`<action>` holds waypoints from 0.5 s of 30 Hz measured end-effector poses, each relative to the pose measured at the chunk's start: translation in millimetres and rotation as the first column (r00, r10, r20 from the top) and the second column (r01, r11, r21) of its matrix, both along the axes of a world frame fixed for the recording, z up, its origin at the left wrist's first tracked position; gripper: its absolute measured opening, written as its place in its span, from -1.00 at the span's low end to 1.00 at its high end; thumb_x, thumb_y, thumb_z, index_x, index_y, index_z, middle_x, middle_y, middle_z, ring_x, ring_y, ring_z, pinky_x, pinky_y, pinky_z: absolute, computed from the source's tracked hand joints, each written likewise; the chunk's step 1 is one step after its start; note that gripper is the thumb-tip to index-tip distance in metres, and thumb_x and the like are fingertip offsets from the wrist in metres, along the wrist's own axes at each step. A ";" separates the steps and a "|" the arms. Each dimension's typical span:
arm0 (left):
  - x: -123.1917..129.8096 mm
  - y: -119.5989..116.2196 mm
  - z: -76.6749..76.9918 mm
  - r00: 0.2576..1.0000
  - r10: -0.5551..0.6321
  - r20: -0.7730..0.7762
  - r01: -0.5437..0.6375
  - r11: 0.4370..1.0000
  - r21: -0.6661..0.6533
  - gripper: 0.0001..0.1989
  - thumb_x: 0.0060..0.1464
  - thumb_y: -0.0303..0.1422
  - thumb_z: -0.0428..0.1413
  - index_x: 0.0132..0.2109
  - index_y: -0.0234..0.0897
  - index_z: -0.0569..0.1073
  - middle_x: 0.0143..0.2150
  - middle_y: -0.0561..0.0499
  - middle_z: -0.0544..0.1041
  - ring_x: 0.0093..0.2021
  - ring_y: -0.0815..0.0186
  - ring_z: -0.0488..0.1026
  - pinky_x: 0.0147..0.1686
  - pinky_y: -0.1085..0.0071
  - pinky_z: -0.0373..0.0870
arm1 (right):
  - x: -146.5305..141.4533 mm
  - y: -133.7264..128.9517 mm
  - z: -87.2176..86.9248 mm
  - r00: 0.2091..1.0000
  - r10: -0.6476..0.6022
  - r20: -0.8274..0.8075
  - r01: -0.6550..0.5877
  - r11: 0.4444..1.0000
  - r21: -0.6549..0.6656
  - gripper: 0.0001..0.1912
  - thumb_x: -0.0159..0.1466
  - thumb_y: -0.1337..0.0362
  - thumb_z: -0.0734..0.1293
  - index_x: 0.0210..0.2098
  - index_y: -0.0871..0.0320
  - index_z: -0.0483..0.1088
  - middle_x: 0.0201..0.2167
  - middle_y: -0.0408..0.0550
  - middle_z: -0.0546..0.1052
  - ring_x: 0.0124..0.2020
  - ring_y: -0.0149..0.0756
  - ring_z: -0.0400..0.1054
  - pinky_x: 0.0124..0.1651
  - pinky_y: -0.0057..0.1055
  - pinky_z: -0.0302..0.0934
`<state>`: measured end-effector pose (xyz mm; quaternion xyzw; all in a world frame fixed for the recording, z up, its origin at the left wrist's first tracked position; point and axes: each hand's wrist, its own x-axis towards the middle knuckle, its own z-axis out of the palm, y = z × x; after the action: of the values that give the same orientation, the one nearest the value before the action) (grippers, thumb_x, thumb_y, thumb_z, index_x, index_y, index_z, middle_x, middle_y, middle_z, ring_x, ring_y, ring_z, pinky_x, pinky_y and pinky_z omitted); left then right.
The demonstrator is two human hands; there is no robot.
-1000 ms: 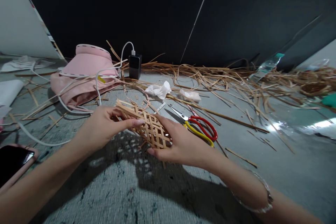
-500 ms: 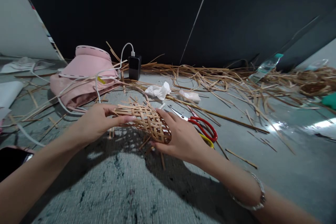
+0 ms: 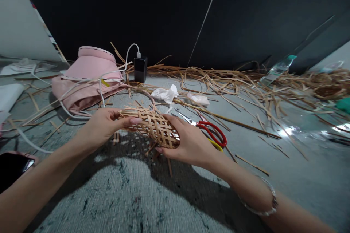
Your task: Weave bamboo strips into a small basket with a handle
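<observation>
A small, openwork basket of woven bamboo strips (image 3: pixel 157 125) lies on its side between my hands, just over the grey floor. My left hand (image 3: pixel 102 125) is closed on the loose strip ends at its left, thumb on top. Around the right end curls my right hand (image 3: pixel 188 138), thumb on the near side and fingers on the far side, gripping the weave. Some of those fingers are hidden behind the basket. Red-handled scissors (image 3: pixel 212 133) lie just beyond my right hand, blades pointing left, with a yellow handle (image 3: pixel 216 145) partly showing beneath.
Beyond the basket lie crumpled tissues (image 3: pixel 165 94) and a black power bank (image 3: pixel 140 70) with a white cable. A pink sun visor (image 3: pixel 93 65) sits at the left, a phone (image 3: pixel 13 169) nearer. Loose strips (image 3: pixel 218 76) line the dark wall; a plastic bottle (image 3: pixel 277 70) leans there.
The basket has turned slightly in my hands, and my left thumb has shifted a little upward. Both hands keep their hold; the surroundings look the same.
</observation>
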<state>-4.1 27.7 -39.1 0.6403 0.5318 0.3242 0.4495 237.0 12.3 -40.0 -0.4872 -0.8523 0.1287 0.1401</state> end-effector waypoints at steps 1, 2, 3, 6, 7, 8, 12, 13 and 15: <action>-0.1 -0.6 1.2 0.999 -0.005 0.042 0.006 1.000 -0.021 -0.62 0.00 -0.12 0.20 -0.13 -0.31 0.58 -0.16 -0.08 0.63 -0.11 0.17 0.53 -0.05 0.26 0.38 | 0.6 -0.2 0.2 1.000 -0.002 -0.014 0.002 1.000 0.001 -0.11 0.00 -0.02 0.38 0.25 0.19 0.13 0.05 0.13 0.45 -0.05 0.03 0.41 -0.03 -0.12 0.30; -0.1 -1.3 2.5 0.997 -0.010 0.080 0.013 0.999 -0.041 -0.63 -0.03 -0.14 0.23 -0.13 -0.28 0.58 -0.15 -0.05 0.63 -0.11 0.19 0.52 -0.03 0.29 0.37 | 1.2 -0.3 0.5 1.000 -0.003 -0.029 0.003 1.000 0.000 -0.11 -0.01 -0.02 0.39 0.24 0.19 0.13 0.06 0.12 0.45 -0.04 0.02 0.40 -0.02 -0.13 0.30; 0.1 -2.0 4.0 0.994 -0.012 0.106 0.019 0.998 -0.059 -0.64 -0.05 -0.15 0.25 -0.13 -0.26 0.58 -0.15 -0.03 0.63 -0.11 0.21 0.52 -0.01 0.30 0.36 | 1.5 -0.3 0.9 0.999 -0.002 -0.044 0.001 1.000 -0.003 -0.11 -0.01 -0.02 0.39 0.24 0.19 0.14 0.07 0.12 0.44 -0.03 0.01 0.40 -0.02 -0.14 0.30; 1.2 -3.7 6.9 0.997 0.041 0.070 -0.036 0.996 -0.076 -0.61 -0.07 -0.10 0.26 -0.16 -0.27 0.59 -0.15 -0.04 0.62 -0.10 0.18 0.51 0.03 0.26 0.32 | 1.1 0.0 2.3 0.997 -0.003 -0.075 0.001 1.000 -0.018 -0.12 -0.01 -0.02 0.40 0.22 0.21 0.15 0.08 0.12 0.44 -0.01 -0.01 0.39 -0.02 -0.17 0.30; 1.6 -3.9 6.9 0.996 0.071 0.045 -0.067 0.995 -0.073 -0.59 -0.07 -0.07 0.25 -0.17 -0.28 0.59 -0.17 -0.05 0.63 -0.09 0.15 0.51 0.05 0.22 0.31 | 0.7 0.1 2.7 0.996 -0.005 -0.084 0.003 1.000 -0.017 -0.12 -0.01 -0.01 0.41 0.23 0.21 0.15 0.07 0.11 0.44 -0.02 -0.01 0.40 -0.02 -0.18 0.31; 2.1 -3.9 6.5 0.995 0.098 0.026 -0.096 0.993 -0.069 -0.56 -0.08 -0.03 0.24 -0.18 -0.29 0.59 -0.19 -0.07 0.63 -0.07 0.11 0.50 0.07 0.18 0.29 | 0.3 0.1 3.0 0.996 -0.008 -0.093 0.007 1.000 -0.012 -0.12 0.00 0.00 0.41 0.23 0.21 0.14 0.06 0.11 0.45 -0.02 -0.02 0.40 -0.03 -0.19 0.31; 3.6 -2.3 2.2 0.993 0.102 0.057 -0.098 0.993 -0.060 -0.60 -0.07 0.01 0.21 -0.25 -0.22 0.60 -0.25 -0.04 0.64 -0.02 0.09 0.48 0.12 0.19 0.26 | -0.6 -0.5 2.7 0.990 -0.013 -0.141 0.017 0.999 0.027 -0.12 0.00 0.05 0.41 0.24 0.20 0.11 0.02 0.08 0.48 -0.05 -0.06 0.41 -0.06 -0.23 0.32; 3.9 -1.9 1.2 0.994 0.084 0.072 -0.080 0.995 -0.052 -0.63 -0.05 0.00 0.19 -0.28 -0.20 0.61 -0.23 -0.03 0.64 -0.03 0.12 0.48 0.11 0.22 0.27 | -0.6 -0.6 2.4 0.990 -0.014 -0.143 0.019 0.999 0.036 -0.13 0.01 0.05 0.41 0.24 0.20 0.12 0.01 0.08 0.48 -0.05 -0.07 0.41 -0.06 -0.24 0.31; 4.1 -1.3 -0.3 0.994 0.061 0.089 -0.058 0.998 -0.033 -0.66 -0.03 -0.01 0.18 -0.32 -0.18 0.61 -0.20 -0.01 0.64 -0.06 0.15 0.50 0.08 0.27 0.31 | -0.4 -0.5 2.1 0.991 -0.009 -0.131 0.013 0.999 0.034 -0.14 0.01 0.05 0.40 0.24 0.20 0.14 0.01 0.09 0.48 -0.05 -0.06 0.41 -0.05 -0.22 0.31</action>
<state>0.0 26.4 -39.4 0.6020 0.5349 0.3578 0.4727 236.6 11.8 -37.9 -0.4799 -0.8407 0.1450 0.2049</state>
